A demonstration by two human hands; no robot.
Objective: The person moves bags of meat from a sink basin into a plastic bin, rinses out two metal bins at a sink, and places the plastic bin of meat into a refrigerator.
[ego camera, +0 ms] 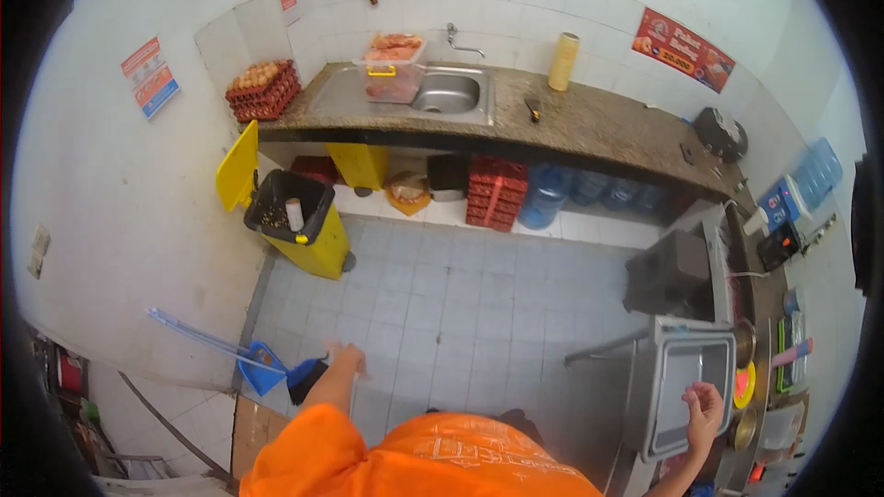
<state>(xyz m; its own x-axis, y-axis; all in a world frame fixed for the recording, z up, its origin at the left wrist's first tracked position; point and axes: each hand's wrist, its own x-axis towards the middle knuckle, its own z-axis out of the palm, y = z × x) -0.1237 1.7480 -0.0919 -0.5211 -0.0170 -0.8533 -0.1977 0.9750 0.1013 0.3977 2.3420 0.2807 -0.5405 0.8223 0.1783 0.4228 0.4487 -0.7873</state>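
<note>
My left hand (349, 359) is held out low over the tiled floor, just right of a broom with dark bristles (307, 378) and a blue dustpan (262, 366). It is blurred, and whether it holds anything is unclear. On the right, my right hand (703, 404) hovers above the grey rectangular tub (656, 393), fingers curled and partly apart, with nothing seen in it. Ahead, a yellow pedal bin (311, 241) stands with its lid up. A clear plastic box of raw meat (394, 72) rests at the steel sink (447, 91).
Stacked egg trays (262, 91) sit at the left end of the granite counter (587, 117). Red trays (495, 193) and blue water jugs (544, 197) are beneath. A dark grey stool (666, 273) stands at right. Cardboard (257, 428) lies lower left.
</note>
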